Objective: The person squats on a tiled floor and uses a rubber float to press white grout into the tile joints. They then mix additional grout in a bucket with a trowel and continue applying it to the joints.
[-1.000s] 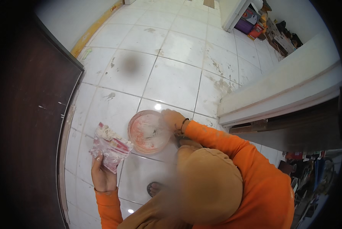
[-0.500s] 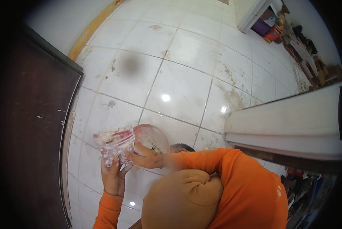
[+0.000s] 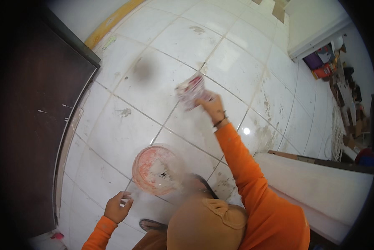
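Observation:
My right hand (image 3: 213, 106) is closed on a crumpled plastic bag (image 3: 191, 92), clear with red markings and smeared with pale paste. I hold it out ahead over the tiles, at arm's length, and it looks slightly blurred. Lower left, my left hand (image 3: 117, 207) is raised above the floor with loosely curled fingers, thumb apart, and nothing in it. Between my hands and nearer to me stands a round reddish tub (image 3: 143, 164). Pale paste (image 3: 160, 171) coats its inside, with a few dark bits showing.
White floor tiles (image 3: 187, 137) with dried smears surround me. A dark brown door panel (image 3: 32, 125) stands at the left. White partitions (image 3: 316, 183) and stacked odds and ends (image 3: 345, 96) line the right. My sandalled feet (image 3: 151, 225) are by the tub; a tan cloth cap (image 3: 208, 223) covers the lower middle.
Both hands were on the bag beside the tub. Now the left hand has let go and dropped back, while the right has carried the bag forward and to the right. The tub's inside shows more.

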{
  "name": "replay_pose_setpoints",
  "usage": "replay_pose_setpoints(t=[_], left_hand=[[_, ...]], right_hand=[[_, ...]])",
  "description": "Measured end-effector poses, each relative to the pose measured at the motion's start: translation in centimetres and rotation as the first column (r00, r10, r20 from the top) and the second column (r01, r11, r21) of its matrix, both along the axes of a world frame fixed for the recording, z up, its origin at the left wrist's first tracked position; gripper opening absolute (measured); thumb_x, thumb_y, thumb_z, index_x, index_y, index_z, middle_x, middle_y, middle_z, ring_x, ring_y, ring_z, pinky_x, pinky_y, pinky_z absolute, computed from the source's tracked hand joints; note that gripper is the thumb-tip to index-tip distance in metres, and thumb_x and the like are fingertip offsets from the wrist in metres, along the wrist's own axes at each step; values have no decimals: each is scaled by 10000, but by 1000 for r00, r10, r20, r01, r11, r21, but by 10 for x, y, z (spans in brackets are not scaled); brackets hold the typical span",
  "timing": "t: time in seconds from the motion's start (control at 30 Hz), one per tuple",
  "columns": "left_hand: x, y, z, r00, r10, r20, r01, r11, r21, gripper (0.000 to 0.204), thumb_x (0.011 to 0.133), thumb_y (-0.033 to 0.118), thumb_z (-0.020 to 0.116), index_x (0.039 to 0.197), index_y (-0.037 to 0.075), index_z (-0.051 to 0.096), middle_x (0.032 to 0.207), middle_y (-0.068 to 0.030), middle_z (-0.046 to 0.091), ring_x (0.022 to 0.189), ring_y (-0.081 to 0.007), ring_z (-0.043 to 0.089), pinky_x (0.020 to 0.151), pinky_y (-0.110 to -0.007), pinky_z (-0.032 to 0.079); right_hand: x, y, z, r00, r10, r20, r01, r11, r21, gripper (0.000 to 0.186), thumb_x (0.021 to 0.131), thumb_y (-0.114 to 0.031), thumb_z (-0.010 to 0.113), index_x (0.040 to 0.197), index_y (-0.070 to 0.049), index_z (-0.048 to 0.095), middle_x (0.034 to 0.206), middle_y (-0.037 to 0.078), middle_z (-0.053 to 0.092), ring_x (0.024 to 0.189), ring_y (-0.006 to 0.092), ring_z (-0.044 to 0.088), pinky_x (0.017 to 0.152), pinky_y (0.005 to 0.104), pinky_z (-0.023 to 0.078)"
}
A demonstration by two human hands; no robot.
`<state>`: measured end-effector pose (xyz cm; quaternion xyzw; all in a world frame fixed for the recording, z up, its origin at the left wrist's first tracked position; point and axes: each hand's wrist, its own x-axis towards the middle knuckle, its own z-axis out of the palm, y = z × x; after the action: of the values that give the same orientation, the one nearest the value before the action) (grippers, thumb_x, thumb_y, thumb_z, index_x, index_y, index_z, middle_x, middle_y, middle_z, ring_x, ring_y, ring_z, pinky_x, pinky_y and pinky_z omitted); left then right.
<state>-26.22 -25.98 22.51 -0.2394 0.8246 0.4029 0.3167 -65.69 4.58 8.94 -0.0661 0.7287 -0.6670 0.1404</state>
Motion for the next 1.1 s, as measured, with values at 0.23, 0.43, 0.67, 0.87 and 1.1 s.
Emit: replay_pose_setpoints(t=[0.23,0.43,0.67,0.87,1.1], left_hand=[[37,45,-96,836,474,277,-523,840,142,591,1038,361,583,1487,29,389,1052,-159,744,753,-215,733,646,-306,572],[22,73,-104,716,692,87,-681,666,305,502,1091,304,459,1509,40,375,1005,-164,735,708,-214,723,611,-316,576],[50,43,-147,868,454,-200,-417,886,202,388,1075,237,470,1388,14,524,993,-141,724,686,-198,708,599,-310,580],[144,-11,-118,757,649,76,-645,724,246,431,1055,267,538,1414,30,525,962,-148,732,646,-174,681,598,-305,586],[289,-94,-68,864,465,195,-427,880,-206,473,1011,233,634,1407,-6,535,948,-193,740,674,-195,703,573,-325,591]], right_hand=[[-150,60,-22,932,-153,328,203,971,-125,332,956,-154,624,1202,70,621,1030,131,706,844,230,719,668,377,641],[-221,5,33,948,318,33,-265,726,634,411,930,-106,598,1315,32,567,1096,168,696,877,271,726,703,410,658],[-217,-70,-24,669,743,11,-64,43,997,344,848,-126,635,1180,-35,643,1124,262,696,973,442,696,851,480,574],[-122,-72,15,574,800,173,-345,44,938,482,886,-31,525,1367,-39,566,1270,207,661,1086,397,682,855,472,585],[-265,-32,14,711,703,16,-194,174,965,556,902,-104,509,1456,-136,538,1336,160,646,1086,321,681,858,416,571]])
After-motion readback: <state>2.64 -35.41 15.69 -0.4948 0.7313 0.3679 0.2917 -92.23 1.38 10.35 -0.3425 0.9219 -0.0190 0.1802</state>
